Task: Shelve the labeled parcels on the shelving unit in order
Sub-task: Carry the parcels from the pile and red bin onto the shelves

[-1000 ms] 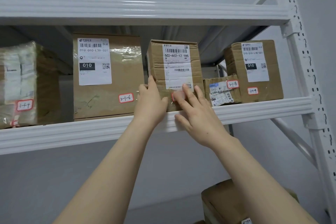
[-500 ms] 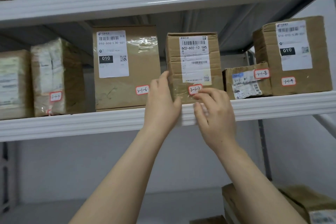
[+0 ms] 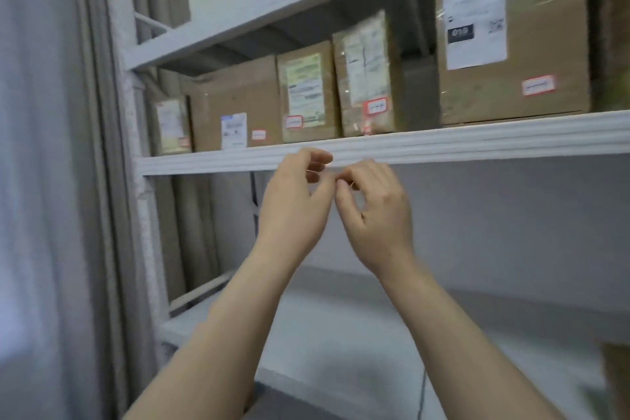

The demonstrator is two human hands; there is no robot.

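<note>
The left hand (image 3: 293, 211) and right hand (image 3: 378, 215) are raised together, curled fingertips touching. I cannot tell whether they pinch anything. The labeled parcels (image 3: 306, 92) stand in a row above them, on the shelf (image 3: 477, 143) just behind the fingers.

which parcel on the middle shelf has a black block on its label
The tall brown cardboard box right of the plastic-wrapped parcel; its white label alone carries a black block.
</note>
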